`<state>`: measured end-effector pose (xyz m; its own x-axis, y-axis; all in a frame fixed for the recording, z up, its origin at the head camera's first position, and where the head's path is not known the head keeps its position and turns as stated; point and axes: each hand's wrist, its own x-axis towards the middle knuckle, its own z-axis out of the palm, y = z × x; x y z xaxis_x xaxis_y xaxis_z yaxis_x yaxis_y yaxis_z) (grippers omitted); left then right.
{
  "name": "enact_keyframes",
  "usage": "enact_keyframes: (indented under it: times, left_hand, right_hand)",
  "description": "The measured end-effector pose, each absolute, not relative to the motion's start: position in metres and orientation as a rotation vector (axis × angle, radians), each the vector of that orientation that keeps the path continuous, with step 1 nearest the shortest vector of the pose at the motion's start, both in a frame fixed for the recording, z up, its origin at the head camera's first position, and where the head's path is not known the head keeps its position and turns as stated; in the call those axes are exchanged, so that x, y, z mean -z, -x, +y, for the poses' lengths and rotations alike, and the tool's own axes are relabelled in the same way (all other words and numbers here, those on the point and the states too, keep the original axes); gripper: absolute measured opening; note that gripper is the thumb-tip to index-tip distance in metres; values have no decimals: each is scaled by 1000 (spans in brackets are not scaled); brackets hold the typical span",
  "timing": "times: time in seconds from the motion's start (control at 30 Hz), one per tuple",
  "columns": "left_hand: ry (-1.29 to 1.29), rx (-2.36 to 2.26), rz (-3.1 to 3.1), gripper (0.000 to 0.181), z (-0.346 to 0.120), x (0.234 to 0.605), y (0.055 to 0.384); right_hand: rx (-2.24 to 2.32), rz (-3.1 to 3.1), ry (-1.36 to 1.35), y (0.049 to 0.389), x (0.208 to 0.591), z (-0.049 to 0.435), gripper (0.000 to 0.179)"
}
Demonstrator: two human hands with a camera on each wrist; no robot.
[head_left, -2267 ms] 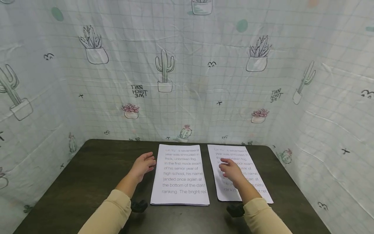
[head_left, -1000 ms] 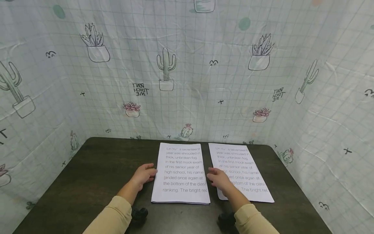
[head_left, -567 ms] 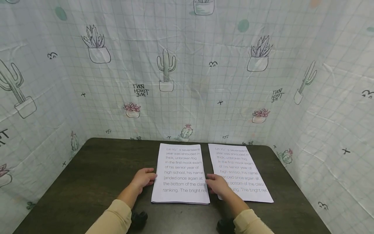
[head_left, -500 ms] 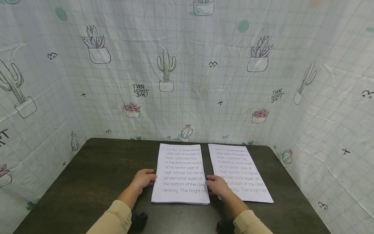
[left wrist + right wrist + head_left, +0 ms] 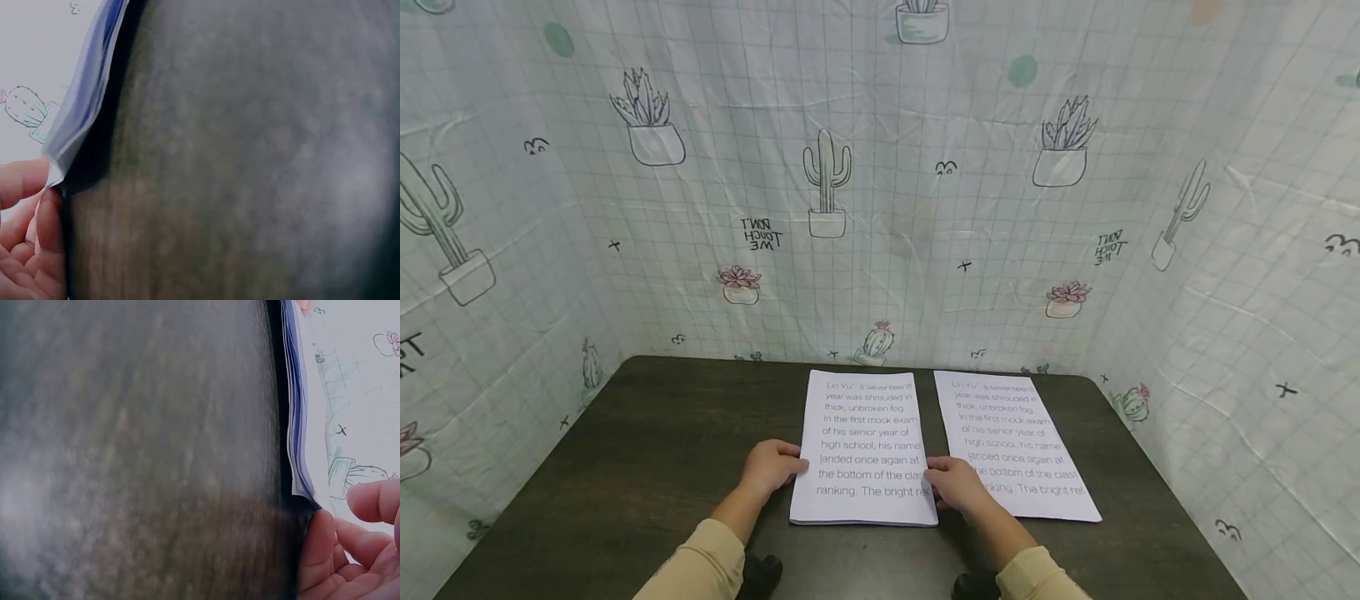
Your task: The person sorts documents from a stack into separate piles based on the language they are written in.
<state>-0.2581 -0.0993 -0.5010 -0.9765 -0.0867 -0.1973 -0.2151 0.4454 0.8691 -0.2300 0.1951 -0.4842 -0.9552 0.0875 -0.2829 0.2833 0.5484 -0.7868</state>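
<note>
Two stacks of white printed paper lie side by side on a dark wooden table. My left hand (image 5: pixel 769 467) is at the left edge of the nearer-centre paper stack (image 5: pixel 868 433). In the left wrist view its thumb (image 5: pixel 22 181) presses the top sheet while fingertips sit under the edge, pinching the slightly raised stack. At that stack's right edge is my right hand (image 5: pixel 958 485). Its fingertips (image 5: pixel 320 531) touch the underside of the edge, and the thumb stands a little off the top sheet in the right wrist view.
The second paper stack (image 5: pixel 1007 425) lies slanted to the right, partly behind my right hand. Around the dark table (image 5: pixel 662 442) hangs a pale curtain (image 5: pixel 887 183) printed with cacti. Dark wrist mounts (image 5: pixel 760 575) show under both sleeves.
My right hand has come left from over the right stack to the middle stack's right edge. My left hand has moved nearer and closed on the left edge. Both stacks stay in place.
</note>
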Motion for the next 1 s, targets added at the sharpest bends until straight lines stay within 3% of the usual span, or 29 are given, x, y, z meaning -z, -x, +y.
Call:
enact_keyframes:
  times: [0.63, 1.0]
  left_hand:
    - [333, -1696, 2577, 18, -96, 502, 256]
    - [316, -1913, 2398, 21, -94, 510, 264]
  right_hand:
    - [1408, 2565, -305, 230, 489, 197, 41]
    - [1457, 2543, -310, 230, 489, 200, 42]
